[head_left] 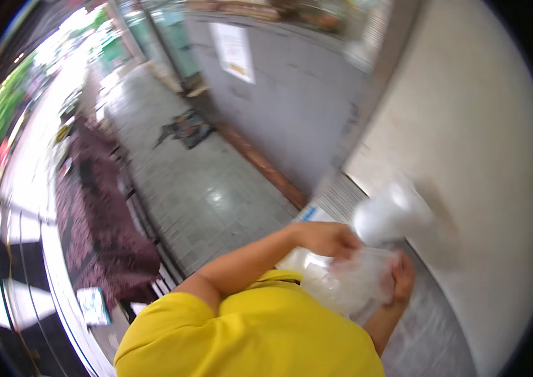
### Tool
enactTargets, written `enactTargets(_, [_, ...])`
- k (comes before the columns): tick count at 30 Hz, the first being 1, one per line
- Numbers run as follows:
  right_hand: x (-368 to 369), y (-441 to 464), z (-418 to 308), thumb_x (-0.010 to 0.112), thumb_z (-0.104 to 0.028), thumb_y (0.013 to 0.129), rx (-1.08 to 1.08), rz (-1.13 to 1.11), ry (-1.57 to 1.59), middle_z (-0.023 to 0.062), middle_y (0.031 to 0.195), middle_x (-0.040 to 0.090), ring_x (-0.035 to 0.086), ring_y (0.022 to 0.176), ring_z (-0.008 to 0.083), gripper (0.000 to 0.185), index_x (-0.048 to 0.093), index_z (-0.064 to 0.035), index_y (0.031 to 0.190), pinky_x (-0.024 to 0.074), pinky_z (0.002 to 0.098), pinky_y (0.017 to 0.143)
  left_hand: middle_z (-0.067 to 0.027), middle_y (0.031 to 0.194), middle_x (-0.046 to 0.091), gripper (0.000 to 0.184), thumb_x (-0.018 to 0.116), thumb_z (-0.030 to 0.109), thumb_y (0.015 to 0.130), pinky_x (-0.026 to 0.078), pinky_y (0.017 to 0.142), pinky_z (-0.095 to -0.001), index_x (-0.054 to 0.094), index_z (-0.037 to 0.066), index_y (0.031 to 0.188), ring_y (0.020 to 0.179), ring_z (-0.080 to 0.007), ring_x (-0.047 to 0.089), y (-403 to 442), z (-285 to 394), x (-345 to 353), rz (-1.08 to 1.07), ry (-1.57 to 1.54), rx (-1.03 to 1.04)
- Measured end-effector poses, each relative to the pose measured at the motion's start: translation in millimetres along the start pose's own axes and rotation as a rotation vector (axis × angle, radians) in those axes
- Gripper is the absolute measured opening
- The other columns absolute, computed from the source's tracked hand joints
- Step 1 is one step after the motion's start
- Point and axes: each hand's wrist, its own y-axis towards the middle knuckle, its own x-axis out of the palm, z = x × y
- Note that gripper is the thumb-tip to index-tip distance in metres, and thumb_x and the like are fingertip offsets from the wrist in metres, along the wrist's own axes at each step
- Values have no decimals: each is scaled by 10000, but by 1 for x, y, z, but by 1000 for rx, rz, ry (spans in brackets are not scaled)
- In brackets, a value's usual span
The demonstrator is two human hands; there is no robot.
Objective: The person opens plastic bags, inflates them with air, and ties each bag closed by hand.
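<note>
A clear plastic bag (360, 283) is in front of my yellow shirt, stretched between my two hands. My left hand (329, 239) has its fingers closed at the bag's upper left edge. On the other side, my right hand (401, 276) grips the bag's right edge with curled fingers. Just beyond my hands stands a whitish translucent container or bundle (389, 213), blurred, so its kind is unclear. Some other shiny clear plastic (304, 261) shows below my left wrist. Motion blur hides what, if anything, is inside the bag.
A grey counter surface (429, 333) lies under my hands, against a beige wall (480, 157). To the left runs a tiled floor (216, 195) with a dark crumpled item (188, 129) on it. A maroon patterned cloth (103, 213) covers something long. A paper notice (232, 50) hangs on a grey partition.
</note>
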Motion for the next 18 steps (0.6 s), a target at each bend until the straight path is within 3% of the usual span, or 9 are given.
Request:
enactTargets(1, [-11, 5, -1, 605, -201, 812, 13, -101, 182, -6, 582, 439, 441, 488, 108, 205, 488, -53, 734, 375, 233, 443, -65, 636, 567, 148, 520, 119, 833, 435, 584, -280, 583, -11, 804, 620, -122, 547, 3, -7, -4, -53, 449, -26])
enactTargets(2, [-27, 7, 2, 610, -187, 810, 5, -203, 359, -8, 572, 421, 427, 478, 109, 209, 469, -64, 718, 375, 233, 440, -85, 634, 578, 193, 523, 140, 846, 439, 590, -291, 595, -25, 775, 629, -125, 557, 4, -14, -1, -35, 508, -173])
enactTargets(4, [-36, 8, 0, 585, -193, 837, -34, -153, 425, -11, 551, 393, 387, 437, 107, 232, 440, -82, 694, 361, 253, 393, -85, 664, 607, 193, 556, 173, 843, 456, 613, -318, 626, -2, 801, 644, -169, 577, 5, -2, -2, -46, 190, -231])
enactTargets(7, [-43, 15, -7, 540, -208, 871, -239, -196, 512, -16, 550, 401, 388, 432, 99, 227, 447, -86, 704, 360, 243, 381, -45, 628, 588, 262, 529, 255, 878, 471, 618, -291, 630, 34, 780, 591, -134, 562, 14, 7, -9, -41, -299, 41])
enactTargets(9, [-44, 19, -23, 538, -210, 875, -216, -148, 522, -19, 550, 403, 402, 448, 95, 211, 472, -82, 720, 363, 226, 391, -32, 703, 587, 237, 537, 265, 876, 469, 668, -263, 614, 52, 944, 647, -113, 558, 40, -1, -14, 3, -620, 291])
enactTargets(11, [-40, 24, -43, 542, -204, 873, -209, -92, 546, -20, 557, 415, 415, 460, 91, 187, 498, -75, 744, 365, 211, 398, -19, 781, 578, 297, 533, 264, 879, 460, 717, -243, 554, 72, 1104, 696, -100, 553, 60, 4, -14, 139, -843, 364])
enactTargets(13, [-36, 37, -60, 554, -189, 865, -220, -18, 584, -21, 570, 436, 427, 467, 87, 156, 523, -65, 776, 367, 199, 400, -5, 860, 562, 410, 517, 252, 887, 444, 765, -229, 452, 94, 1259, 740, -96, 546, 75, 37, -9, 355, -960, 256])
enactTargets(16, [-46, 75, -53, 543, -152, 858, -84, 407, 442, -4, 596, 476, 437, 468, 92, 119, 541, -45, 808, 363, 214, 386, 6, 941, 543, 528, 491, 232, 899, 451, 769, -231, 285, 126, 1373, 741, -92, 540, 101, 34, -27, 371, -857, 198])
enactTargets(18, [-34, 85, -42, 527, -142, 855, 35, 527, 483, 4, 616, 493, 437, 466, 94, 115, 537, -42, 799, 356, 216, 383, 4, 868, 557, 352, 461, 176, 885, 459, 664, -229, 445, 101, 1228, 718, -91, 533, 120, -4, -36, 396, -1022, 184])
